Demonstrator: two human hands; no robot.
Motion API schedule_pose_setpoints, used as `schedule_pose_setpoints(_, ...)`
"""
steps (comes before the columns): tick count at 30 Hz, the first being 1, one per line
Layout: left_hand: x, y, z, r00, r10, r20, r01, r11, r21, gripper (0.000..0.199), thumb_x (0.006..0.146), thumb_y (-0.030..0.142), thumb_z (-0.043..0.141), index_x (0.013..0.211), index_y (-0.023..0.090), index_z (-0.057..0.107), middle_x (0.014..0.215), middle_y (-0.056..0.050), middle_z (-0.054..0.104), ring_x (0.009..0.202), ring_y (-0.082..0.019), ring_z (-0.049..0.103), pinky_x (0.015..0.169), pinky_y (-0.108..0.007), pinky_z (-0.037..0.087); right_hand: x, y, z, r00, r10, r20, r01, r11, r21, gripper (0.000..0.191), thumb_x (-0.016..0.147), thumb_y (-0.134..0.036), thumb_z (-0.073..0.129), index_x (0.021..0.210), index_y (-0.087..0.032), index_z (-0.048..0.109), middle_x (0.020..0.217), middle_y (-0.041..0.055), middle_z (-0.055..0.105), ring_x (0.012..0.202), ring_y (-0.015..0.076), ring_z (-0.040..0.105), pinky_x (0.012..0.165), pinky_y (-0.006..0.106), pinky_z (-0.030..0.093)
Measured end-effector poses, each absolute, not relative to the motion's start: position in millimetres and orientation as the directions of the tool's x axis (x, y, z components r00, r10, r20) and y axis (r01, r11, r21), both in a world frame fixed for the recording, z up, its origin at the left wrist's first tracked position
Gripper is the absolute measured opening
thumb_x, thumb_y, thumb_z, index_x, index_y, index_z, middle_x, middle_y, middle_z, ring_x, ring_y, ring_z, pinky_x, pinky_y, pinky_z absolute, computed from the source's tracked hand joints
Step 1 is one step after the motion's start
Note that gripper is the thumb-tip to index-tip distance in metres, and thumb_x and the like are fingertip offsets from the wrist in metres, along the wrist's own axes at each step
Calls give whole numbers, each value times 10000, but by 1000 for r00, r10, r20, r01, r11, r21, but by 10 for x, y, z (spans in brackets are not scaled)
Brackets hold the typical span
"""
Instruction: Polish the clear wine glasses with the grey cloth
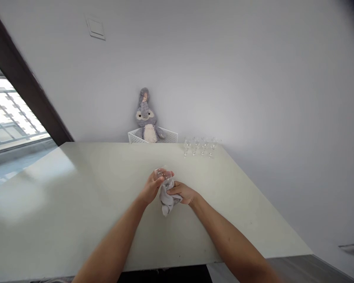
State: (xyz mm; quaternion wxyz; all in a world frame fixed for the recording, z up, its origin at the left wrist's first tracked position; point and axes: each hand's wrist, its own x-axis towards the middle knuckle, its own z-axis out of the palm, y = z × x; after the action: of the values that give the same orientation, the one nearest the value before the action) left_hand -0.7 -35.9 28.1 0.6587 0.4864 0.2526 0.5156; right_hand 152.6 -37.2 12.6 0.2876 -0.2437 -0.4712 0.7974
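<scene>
Above the middle of the table, my left hand [155, 183] is wrapped around the bowl of a clear stemmed glass [164, 174], which is tilted. My right hand [183, 192] grips a light grey cloth [167, 199] just below the bowl. The cloth covers the lower part of the glass, so the stem and foot are hidden, and its loose end hangs down. Several similar clear glasses [204, 145] stand upright in a row at the table's far right edge, beyond both hands.
The pale table [91, 204] reaches to the wall. At its far edge is a white perforated basket [171, 136] with a grey plush toy [147, 118] in it. A dark frame [26, 74] with a window stands at left, and a light switch [96, 28] is on the wall.
</scene>
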Motion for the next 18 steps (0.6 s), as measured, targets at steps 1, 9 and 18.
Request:
schedule_pose_setpoints(1,-12,-358,285,344,924,164,-448,8,894,431,662,376,650,1007,169,496,1031,-128,601,1016,-284,536,811,-379,411,1531,-370,134,-716,686,-126,-204,-379,-902,264,575,-320,714,697,-117,597,608,-2,575,545,109,523,545,237,397)
schedule_pose_setpoints(9,34,-269,190,4,995,97,-417,-87,905,430,627,303,690,963,172,455,972,-93,615,873,-213,607,816,-365,418,1362,-397,118,-247,929,274,570,368,-734,111,728,-287,549,688,-187,578,640,49,564,678,184,478,621,307,369)
schedule_pose_setpoints(18,-154,-129,202,-236,972,-17,-498,-106,860,395,615,314,689,908,185,459,857,-29,607,852,-205,621,683,-284,454,1399,-484,185,-582,677,450,641,723,-257,217,809,-279,468,955,-181,595,1061,116,533,940,238,416,790,388,348)
